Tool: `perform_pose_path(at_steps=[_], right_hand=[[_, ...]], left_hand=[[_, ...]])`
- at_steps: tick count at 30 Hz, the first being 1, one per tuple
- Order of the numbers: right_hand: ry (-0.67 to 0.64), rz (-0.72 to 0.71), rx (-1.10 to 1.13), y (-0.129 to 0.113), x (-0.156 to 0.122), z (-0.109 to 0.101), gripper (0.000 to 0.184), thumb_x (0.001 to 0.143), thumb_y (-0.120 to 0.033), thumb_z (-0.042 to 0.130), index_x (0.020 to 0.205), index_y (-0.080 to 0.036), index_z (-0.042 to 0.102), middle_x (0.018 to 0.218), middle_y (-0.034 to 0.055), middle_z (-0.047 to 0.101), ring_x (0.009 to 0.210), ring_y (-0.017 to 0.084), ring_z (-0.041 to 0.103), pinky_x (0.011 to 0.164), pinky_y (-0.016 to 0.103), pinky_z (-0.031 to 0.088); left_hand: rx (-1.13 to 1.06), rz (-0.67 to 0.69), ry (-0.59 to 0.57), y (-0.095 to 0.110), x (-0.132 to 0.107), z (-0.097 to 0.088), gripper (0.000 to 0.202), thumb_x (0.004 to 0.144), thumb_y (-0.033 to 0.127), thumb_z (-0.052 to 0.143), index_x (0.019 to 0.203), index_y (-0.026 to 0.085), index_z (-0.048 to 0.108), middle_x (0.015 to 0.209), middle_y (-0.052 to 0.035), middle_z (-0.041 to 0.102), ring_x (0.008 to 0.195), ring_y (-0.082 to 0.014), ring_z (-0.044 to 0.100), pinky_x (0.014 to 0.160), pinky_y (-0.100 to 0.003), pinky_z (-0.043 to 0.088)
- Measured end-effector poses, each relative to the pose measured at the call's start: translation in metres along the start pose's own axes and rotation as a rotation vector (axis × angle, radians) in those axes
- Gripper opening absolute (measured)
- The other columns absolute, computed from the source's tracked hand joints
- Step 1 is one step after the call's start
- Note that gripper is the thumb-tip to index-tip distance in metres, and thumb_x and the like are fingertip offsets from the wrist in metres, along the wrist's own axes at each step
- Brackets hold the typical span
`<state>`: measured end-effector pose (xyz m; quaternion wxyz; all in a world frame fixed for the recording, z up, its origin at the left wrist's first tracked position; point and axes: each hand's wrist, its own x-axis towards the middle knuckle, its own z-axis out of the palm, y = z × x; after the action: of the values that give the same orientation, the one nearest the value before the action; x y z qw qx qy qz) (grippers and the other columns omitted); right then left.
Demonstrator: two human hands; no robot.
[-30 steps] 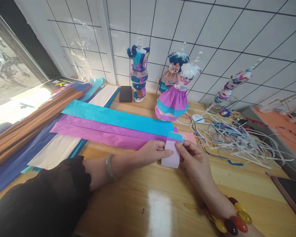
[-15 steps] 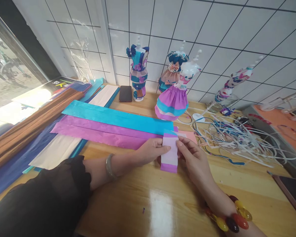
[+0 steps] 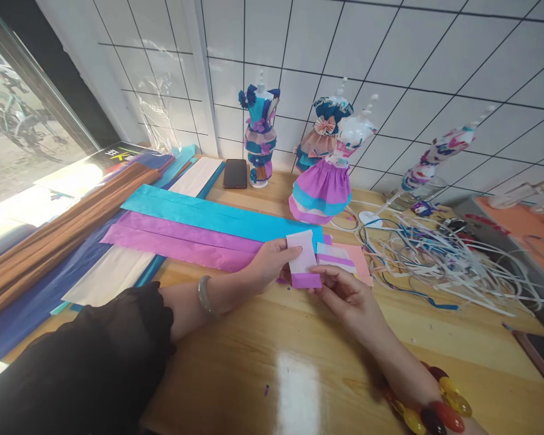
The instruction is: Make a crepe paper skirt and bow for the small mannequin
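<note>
My left hand (image 3: pixel 267 264) and my right hand (image 3: pixel 344 293) both pinch a small folded paper piece (image 3: pixel 303 266), pale pink with a purple lower edge, held just above the wooden table (image 3: pixel 299 362). The left hand grips its left side, the right hand its bottom right corner. Right behind it lies another small striped paper piece (image 3: pixel 334 256) on a pink sheet (image 3: pixel 360 261). Long blue (image 3: pixel 217 219) and purple crepe strips (image 3: pixel 181 241) stretch away to the left of my hands.
Three small mannequins in paper dresses (image 3: pixel 321 187) stand by the tiled wall, with a dark phone (image 3: pixel 235 173) beside them. A tangle of white paper strips (image 3: pixel 435 254) lies at the right. Brown, navy and white paper rolls (image 3: pixel 63 241) cover the left. A fourth mannequin (image 3: pixel 435 154) leans at right.
The small paper piece has been lifted and turned; its purple edge now shows at the bottom. My right hand has slid from its side down to its lower corner.
</note>
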<state>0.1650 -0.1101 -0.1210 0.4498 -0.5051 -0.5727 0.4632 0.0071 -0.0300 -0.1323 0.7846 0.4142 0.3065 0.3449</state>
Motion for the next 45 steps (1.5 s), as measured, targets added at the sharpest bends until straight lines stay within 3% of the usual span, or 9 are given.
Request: perform_pose_path(at_steps=[8,19,26,30,40,45], right_hand=[[0.062,-0.147,-0.19,-0.004,0.002,-0.004,0.013,0.075,-0.027,0.065,0.085,-0.028,0.073,0.088,0.004,0.068,0.087,0.019,0.06,0.078,0.033,0.047],[0.079,-0.11,-0.187,-0.002,0.002,-0.003,0.01,0.072,-0.031,0.068,0.08,-0.027,0.073,0.085,0.0049,0.069,0.084,0.02,0.061,0.079,0.036,0.048],[-0.018,-0.171,-0.212,-0.002,0.002,-0.005,0.02,0.075,-0.025,0.065,0.094,-0.03,0.071,0.092,0.0045,0.064,0.087,0.02,0.058,0.073,0.033,0.047],[-0.084,-0.176,-0.204,0.002,0.002,-0.003,0.017,0.077,-0.025,0.064,0.091,-0.031,0.072,0.092,0.0042,0.063,0.084,0.019,0.058,0.075,0.035,0.046],[-0.023,-0.145,-0.243,-0.001,0.001,-0.001,0.008,0.075,-0.027,0.066,0.081,-0.026,0.072,0.084,0.0033,0.065,0.08,0.018,0.059,0.072,0.031,0.046],[0.01,-0.111,-0.224,-0.005,0.001,0.002,0.008,0.076,-0.028,0.064,0.077,-0.024,0.07,0.077,0.0022,0.065,0.073,0.015,0.058,0.065,0.026,0.045]], left_hand=[[-0.028,0.015,0.009,-0.001,-0.001,0.0,0.033,0.073,0.037,0.064,0.096,0.014,0.06,0.08,-0.0048,0.065,0.062,-0.0126,0.06,0.059,-0.027,0.049],[0.051,0.143,0.051,0.005,-0.002,0.006,0.035,0.069,0.038,0.067,0.091,0.011,0.06,0.081,-0.004,0.063,0.067,-0.0109,0.056,0.06,-0.022,0.044],[0.156,0.177,0.054,0.005,-0.003,0.007,0.031,0.071,0.038,0.063,0.086,0.011,0.06,0.074,-0.0018,0.06,0.061,-0.0091,0.051,0.055,-0.021,0.039],[0.174,0.161,0.033,0.007,-0.004,0.008,0.03,0.073,0.035,0.061,0.089,0.009,0.059,0.073,-0.0022,0.057,0.06,-0.0087,0.049,0.054,-0.021,0.038],[0.207,0.198,0.006,0.007,-0.005,0.008,0.029,0.075,0.037,0.058,0.086,0.01,0.057,0.071,-0.0013,0.056,0.057,-0.0077,0.049,0.052,-0.019,0.039],[0.264,0.201,0.015,0.004,-0.005,0.007,0.027,0.079,0.038,0.054,0.085,0.012,0.054,0.06,0.0016,0.055,0.046,-0.0065,0.049,0.042,-0.017,0.036]])
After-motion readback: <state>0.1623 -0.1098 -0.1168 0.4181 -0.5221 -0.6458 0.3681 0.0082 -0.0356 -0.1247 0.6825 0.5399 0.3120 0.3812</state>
